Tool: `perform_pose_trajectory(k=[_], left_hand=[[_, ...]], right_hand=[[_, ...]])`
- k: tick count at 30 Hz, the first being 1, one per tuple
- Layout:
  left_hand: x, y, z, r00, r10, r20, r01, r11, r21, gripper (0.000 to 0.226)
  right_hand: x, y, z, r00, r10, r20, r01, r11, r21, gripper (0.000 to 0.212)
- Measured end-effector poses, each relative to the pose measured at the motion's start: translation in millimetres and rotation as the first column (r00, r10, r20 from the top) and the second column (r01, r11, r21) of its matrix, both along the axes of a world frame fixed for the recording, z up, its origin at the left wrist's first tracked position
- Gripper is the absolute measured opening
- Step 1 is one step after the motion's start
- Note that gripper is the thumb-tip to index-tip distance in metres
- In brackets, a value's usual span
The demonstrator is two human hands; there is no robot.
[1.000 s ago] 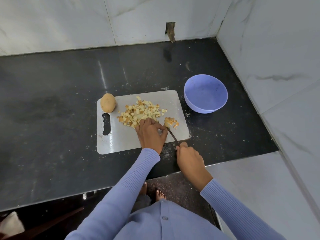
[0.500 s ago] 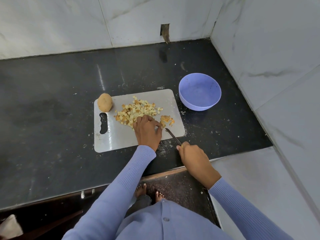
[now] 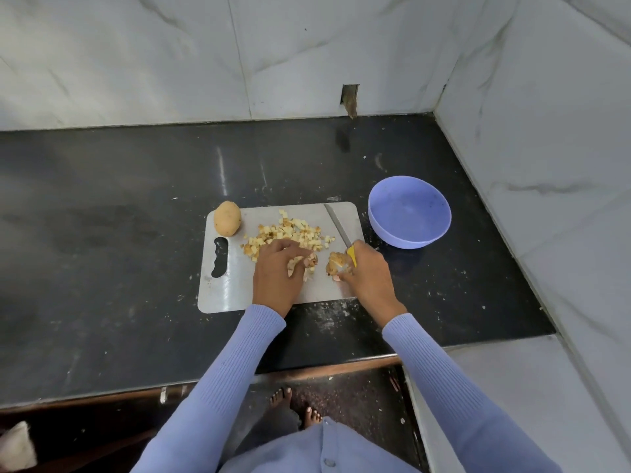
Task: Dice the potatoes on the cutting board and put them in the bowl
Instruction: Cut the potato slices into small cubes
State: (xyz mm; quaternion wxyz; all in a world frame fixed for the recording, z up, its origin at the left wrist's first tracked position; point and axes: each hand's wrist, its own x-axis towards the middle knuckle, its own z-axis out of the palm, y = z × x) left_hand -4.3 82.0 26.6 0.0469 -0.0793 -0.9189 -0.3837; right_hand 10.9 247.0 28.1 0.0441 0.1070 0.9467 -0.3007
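A grey cutting board [image 3: 225,291] lies on the black counter. A whole potato [image 3: 227,218] sits at its far left corner, and a heap of diced potato [image 3: 290,233] covers its middle. My left hand [image 3: 278,273] rests at the near edge of the heap, fingers curled around some pieces. My right hand [image 3: 367,273] grips the yellow-handled knife [image 3: 338,228], whose blade points away over the board's right side, and touches a small potato chunk [image 3: 336,262]. The empty lilac bowl [image 3: 409,213] stands right of the board.
Marble walls close off the counter at the back and right. Potato crumbs dot the black counter [image 3: 119,250] near its front edge. My bare feet [image 3: 297,404] show on the floor below the counter.
My right hand has come forward from the counter's front edge onto the board, swinging the knife blade to point away. My left hand has gathered pieces at the heap's near edge.
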Motion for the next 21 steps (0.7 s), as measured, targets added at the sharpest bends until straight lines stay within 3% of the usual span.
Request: perform_pose_trajectory(k=[4, 10, 13, 16, 18, 21], left_hand=[[-4.5, -12.0, 3.3, 1.0, -0.009, 0.03, 0.009, 1.0, 0.009, 0.021], [-15.2, -26.8, -0.9, 1.0, -0.007, 0.011, 0.007, 1.0, -0.017, 0.024], [-21.3, -31.8, -5.7, 1.0, -0.015, -0.006, 0.015, 1.0, -0.026, 0.022], [-23.9, -32.5, -9.9, 0.999, -0.034, -0.012, 0.034, 0.999, -0.03, 0.023], [-24.6, -31.8, -12.1, 0.998, -0.055, -0.02, 0.054, 0.998, -0.029, 0.023], [-25.5, -32.3, -13.6, 0.998, -0.068, -0.014, 0.068, 0.997, -0.022, 0.023]], right_hand=[[-14.7, -7.4, -5.0, 0.998, 0.001, -0.064, -0.007, 0.995, -0.095, 0.013], [-38.0, -14.8, 4.7, 0.994, 0.026, -0.102, -0.056, 0.953, -0.299, 0.01], [-36.1, 1.6, 15.3, 0.993, -0.024, -0.113, 0.0, 0.977, -0.213, 0.012], [-19.7, 23.5, 17.1, 0.998, -0.039, 0.054, 0.044, 0.994, -0.1, 0.033], [-12.4, 25.1, 12.3, 0.983, -0.011, 0.182, 0.027, 0.996, -0.086, 0.045], [-17.5, 9.3, 3.6, 0.985, 0.005, 0.17, 0.013, 0.994, -0.104, 0.048]])
